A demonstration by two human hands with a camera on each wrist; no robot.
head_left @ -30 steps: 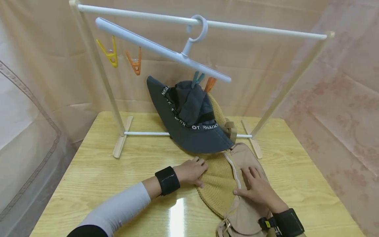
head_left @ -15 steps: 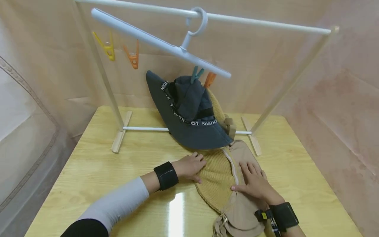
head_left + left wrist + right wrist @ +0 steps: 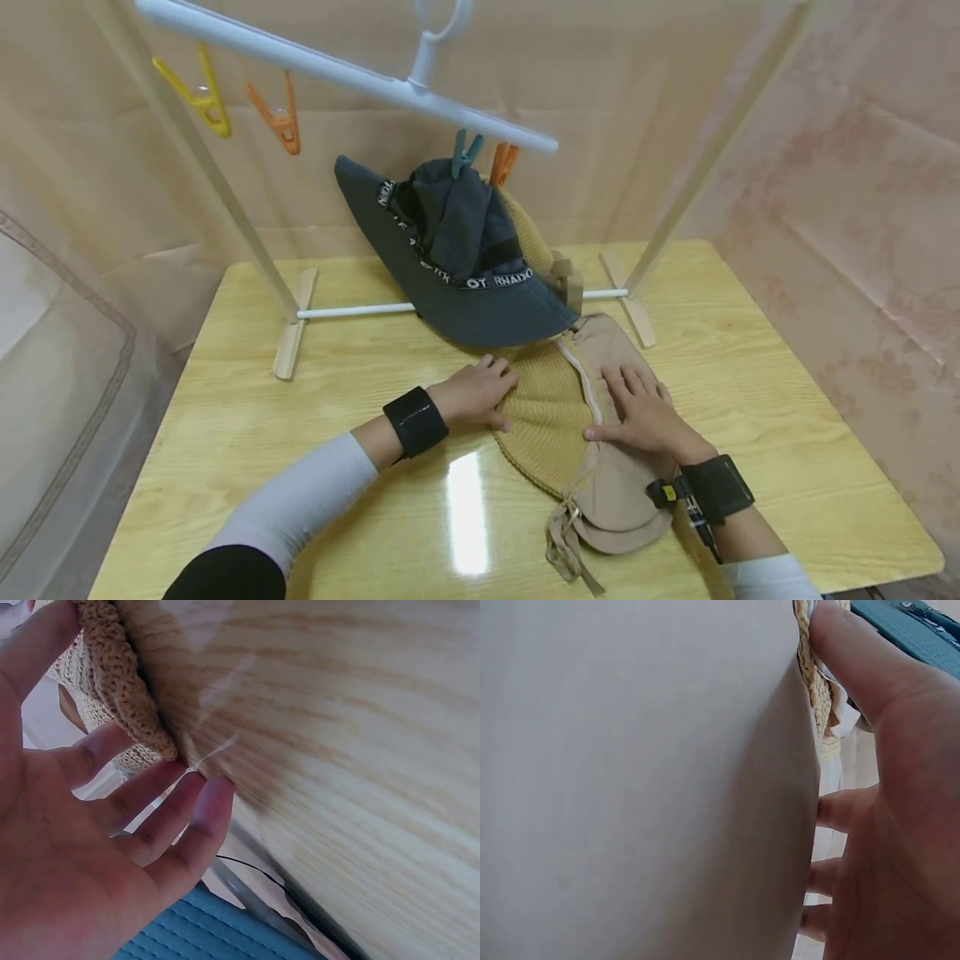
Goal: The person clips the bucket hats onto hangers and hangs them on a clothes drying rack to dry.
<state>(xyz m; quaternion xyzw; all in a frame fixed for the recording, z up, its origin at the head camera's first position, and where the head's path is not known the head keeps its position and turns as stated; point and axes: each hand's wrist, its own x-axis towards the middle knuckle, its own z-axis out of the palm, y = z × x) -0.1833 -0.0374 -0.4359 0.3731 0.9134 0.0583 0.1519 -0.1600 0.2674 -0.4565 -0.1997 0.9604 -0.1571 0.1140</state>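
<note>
A sun hat (image 3: 543,408) lies on the table, part yellow knit and part beige cloth, with a white strip between and tie cords at its near end. My left hand (image 3: 472,392) touches its left edge; in the left wrist view the fingers are relaxed beside the knit brim (image 3: 124,682). Across the beige part my right hand (image 3: 648,421) rests with spread fingers, its thumb near the white strip. The right wrist view shows beige cloth (image 3: 630,765) along the fingertips. Above hangs a dark bucket hat (image 3: 450,308), held by a teal clothes peg (image 3: 461,158).
A pale blue hanger (image 3: 337,71) tilts down to the right over the table (image 3: 360,483). It carries a yellow peg (image 3: 213,108) and orange pegs (image 3: 285,129). Another tan knit hat (image 3: 525,229) hangs behind the dark one. The rack's lower bar (image 3: 352,311) runs across the back.
The head view has tilted down and closer, so the rack and hanger sit higher in frame. Both hands stay at the sun hat, the right one lying slightly flatter.
</note>
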